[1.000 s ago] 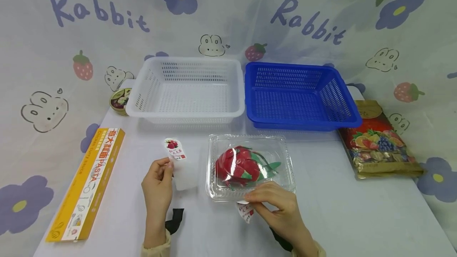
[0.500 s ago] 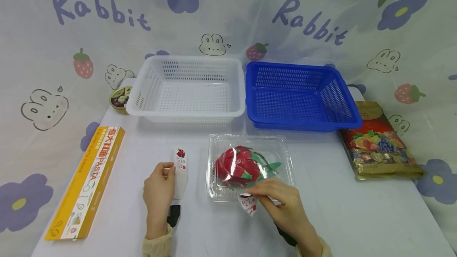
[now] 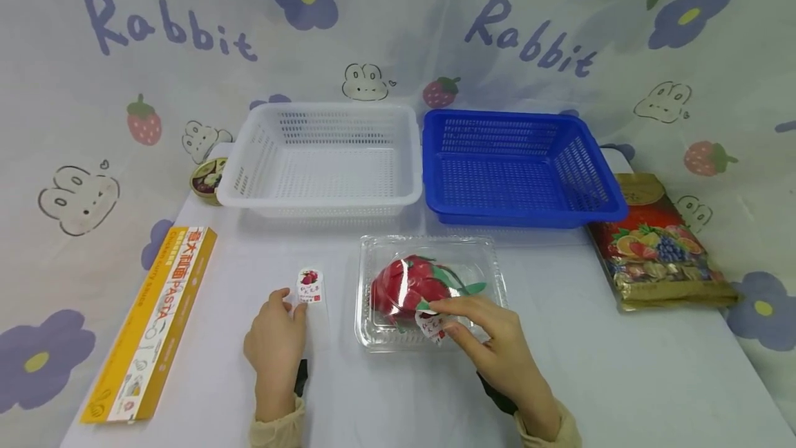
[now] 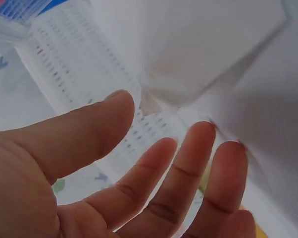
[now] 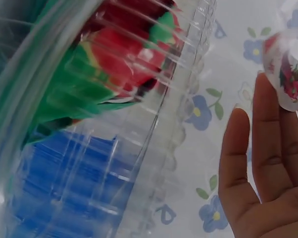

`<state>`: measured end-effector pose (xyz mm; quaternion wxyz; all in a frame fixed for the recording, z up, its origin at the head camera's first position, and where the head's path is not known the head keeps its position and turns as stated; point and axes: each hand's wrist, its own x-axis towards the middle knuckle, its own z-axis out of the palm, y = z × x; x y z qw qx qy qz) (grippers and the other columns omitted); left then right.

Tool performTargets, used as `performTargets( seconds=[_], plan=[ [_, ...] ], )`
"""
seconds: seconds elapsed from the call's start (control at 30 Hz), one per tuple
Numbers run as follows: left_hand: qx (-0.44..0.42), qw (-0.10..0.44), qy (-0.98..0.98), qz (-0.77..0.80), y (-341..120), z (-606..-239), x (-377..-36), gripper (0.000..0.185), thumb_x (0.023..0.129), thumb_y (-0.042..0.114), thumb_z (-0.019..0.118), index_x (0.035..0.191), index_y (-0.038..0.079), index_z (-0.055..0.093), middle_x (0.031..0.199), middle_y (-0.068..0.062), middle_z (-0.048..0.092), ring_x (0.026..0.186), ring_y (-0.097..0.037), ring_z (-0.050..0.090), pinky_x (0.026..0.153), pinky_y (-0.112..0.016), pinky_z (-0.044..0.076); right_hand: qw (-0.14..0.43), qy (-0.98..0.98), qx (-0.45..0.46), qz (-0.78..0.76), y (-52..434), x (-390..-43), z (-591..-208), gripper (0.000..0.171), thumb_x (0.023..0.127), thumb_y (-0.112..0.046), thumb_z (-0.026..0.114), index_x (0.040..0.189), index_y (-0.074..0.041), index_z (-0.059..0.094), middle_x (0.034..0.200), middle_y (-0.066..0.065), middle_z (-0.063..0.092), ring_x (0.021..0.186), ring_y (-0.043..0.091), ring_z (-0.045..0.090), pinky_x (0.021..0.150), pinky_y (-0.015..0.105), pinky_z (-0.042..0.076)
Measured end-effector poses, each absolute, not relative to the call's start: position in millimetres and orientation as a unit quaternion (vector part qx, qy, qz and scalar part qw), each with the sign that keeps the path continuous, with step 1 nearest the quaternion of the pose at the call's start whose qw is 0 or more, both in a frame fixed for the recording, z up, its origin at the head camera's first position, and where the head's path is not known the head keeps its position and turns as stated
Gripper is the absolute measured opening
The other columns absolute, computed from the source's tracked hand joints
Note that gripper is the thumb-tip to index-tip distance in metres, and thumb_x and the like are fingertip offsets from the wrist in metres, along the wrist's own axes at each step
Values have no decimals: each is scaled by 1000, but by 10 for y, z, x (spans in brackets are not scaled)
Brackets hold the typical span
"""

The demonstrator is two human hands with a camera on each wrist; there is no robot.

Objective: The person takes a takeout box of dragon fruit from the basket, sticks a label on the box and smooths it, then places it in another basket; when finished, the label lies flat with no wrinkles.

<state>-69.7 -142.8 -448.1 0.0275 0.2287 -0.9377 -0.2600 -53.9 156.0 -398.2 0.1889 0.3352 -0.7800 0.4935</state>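
Observation:
My right hand [image 3: 497,344] pinches a loose white sticker [image 3: 430,325] with a red fruit picture, curled, between thumb and index finger. It hovers over the front of a clear plastic clamshell box [image 3: 479,261]. Inside the box lies a red dragon fruit [image 3: 410,289] with green leaf tips. My left hand [image 3: 276,341] is beside a strip of sticker backing paper [image 3: 320,327], which bears another printed sticker [image 3: 309,285]. In the left wrist view, thumb and fingers stand apart below the pale paper [image 4: 188,49], with nothing between them.
Behind the box stand a white basket [image 3: 336,171] and a blue basket [image 3: 522,182]. A yellow pasta box [image 3: 149,323] lies on the left, and a round tin [image 3: 206,178] sits by the white basket. A red and gold bag [image 3: 662,247] leans against the blue basket.
The right hand has carried its sticker from the box's front edge up over the lid. The left hand has lowered the backing strip and let go of it.

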Motion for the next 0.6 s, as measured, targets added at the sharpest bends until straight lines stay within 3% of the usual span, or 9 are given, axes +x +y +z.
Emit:
performTargets(
  seconds=[0.17, 0.43, 0.6],
  plan=[
    [202, 87, -941, -258, -1336, -4435, -630, 39, 91, 18, 63, 126, 1, 58, 109, -20, 68, 91, -43, 63, 67, -51, 47, 158, -796, 317, 490, 1554, -572, -3975, 35, 86, 4, 64, 120, -8, 66, 114, 7, 71, 109, 11, 64, 96, 18, 48],
    [27, 364, -887, -284, -1067, -4364, -567, 30, 79, -4, 69, 108, 3, 68, 102, -17, 70, 89, -37, 62, 67, -43, 40, 154, -797, 312, 493, 1509, -628, -3982, 28, 101, -15, 49, 124, -6, 64, 118, 9, 70, 116, 13, 62, 101, 22, 46],
    [-93, 448, -837, -301, -776, -4302, -573, 17, 84, 5, 61, 98, 3, 71, 96, -11, 71, 88, -30, 63, 74, -38, 42, 163, -799, 304, 492, 1472, -655, -3996, 36, 106, -24, 38, 125, -7, 63, 119, 9, 69, 116, 15, 63, 101, 24, 47]
  ],
)
